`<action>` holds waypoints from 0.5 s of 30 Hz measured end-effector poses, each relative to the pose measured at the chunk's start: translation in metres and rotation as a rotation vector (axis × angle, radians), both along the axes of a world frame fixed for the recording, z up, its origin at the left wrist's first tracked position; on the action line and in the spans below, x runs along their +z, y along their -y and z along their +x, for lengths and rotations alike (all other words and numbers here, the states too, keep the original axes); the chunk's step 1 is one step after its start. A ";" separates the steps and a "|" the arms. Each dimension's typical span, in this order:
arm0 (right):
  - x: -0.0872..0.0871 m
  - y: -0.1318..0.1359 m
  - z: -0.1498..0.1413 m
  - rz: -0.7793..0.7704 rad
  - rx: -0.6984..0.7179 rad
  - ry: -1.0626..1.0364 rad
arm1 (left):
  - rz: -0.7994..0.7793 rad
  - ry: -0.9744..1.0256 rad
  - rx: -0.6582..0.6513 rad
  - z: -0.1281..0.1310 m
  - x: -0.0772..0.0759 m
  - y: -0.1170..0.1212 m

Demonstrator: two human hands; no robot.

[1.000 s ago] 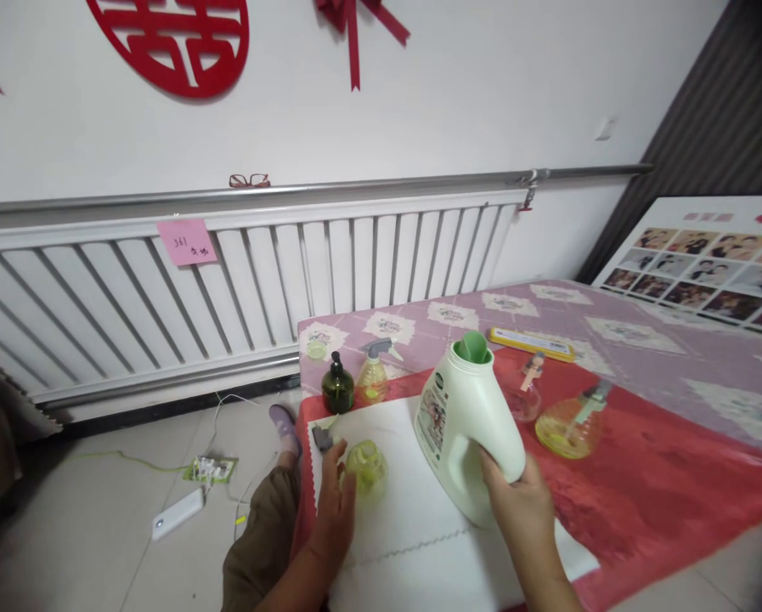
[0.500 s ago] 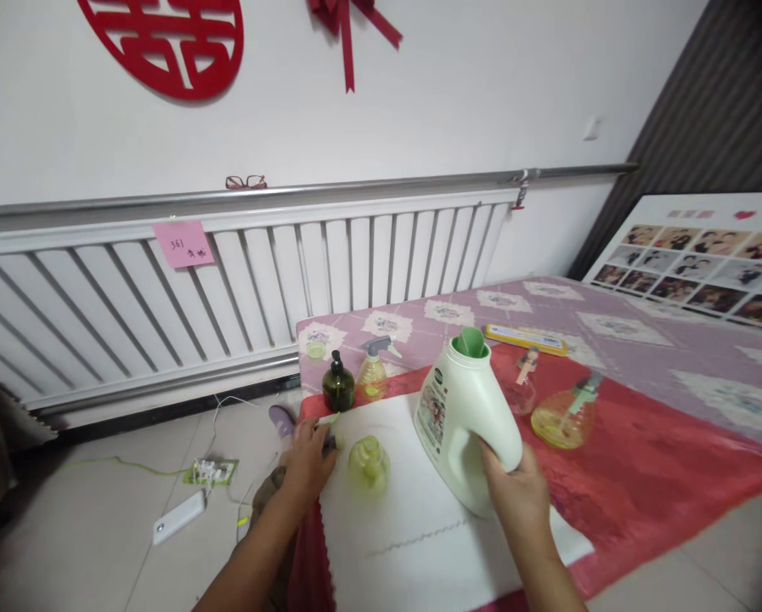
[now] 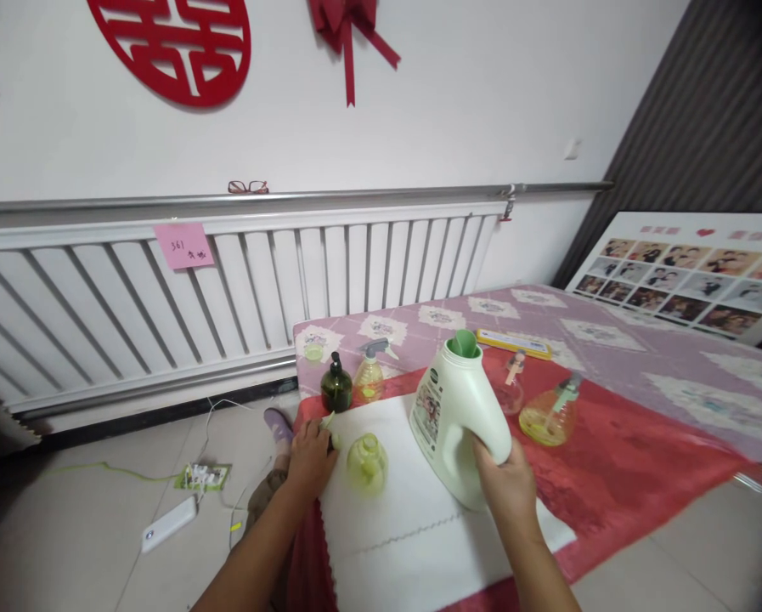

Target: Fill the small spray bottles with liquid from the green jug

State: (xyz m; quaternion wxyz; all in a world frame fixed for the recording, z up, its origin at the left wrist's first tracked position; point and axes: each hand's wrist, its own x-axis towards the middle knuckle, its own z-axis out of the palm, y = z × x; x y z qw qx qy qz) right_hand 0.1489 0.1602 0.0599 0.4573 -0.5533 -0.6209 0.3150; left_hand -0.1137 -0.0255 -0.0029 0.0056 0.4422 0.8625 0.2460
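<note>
If the jug (image 3: 448, 425) the right hand (image 3: 513, 489) grips bumps the yellow-green bottle (image 3: 368, 466), that may tip; I can't tell the left hand's (image 3: 310, 459) hold.

The left hand (image 3: 312, 459) covers most of a small dark object (image 3: 333, 441) at the edge of the white cloth (image 3: 412, 565), so neither its kind nor the grip on it can be told. Fingers of the right hand (image 3: 513, 486) disappear behind the handle of the detergent jug (image 3: 448, 408), whose label print is too small to read, as are the lower characters on the pink note (image 3: 184, 246). The top edge crops the red double-happiness sign (image 3: 183, 38) and red bow (image 3: 346, 19); the right edge cuts off the photo board (image 3: 623, 224).
</note>
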 end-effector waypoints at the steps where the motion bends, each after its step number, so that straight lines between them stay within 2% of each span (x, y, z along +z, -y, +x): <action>1: 0.000 0.000 0.000 0.002 0.001 0.000 | 0.014 0.009 0.004 0.000 0.000 0.001; 10: -0.002 -0.003 0.001 0.030 -0.010 0.005 | 0.253 0.187 0.032 -0.002 -0.005 0.010; 15: -0.003 -0.004 0.000 0.028 -0.002 0.012 | 0.440 0.375 0.107 -0.007 0.012 0.012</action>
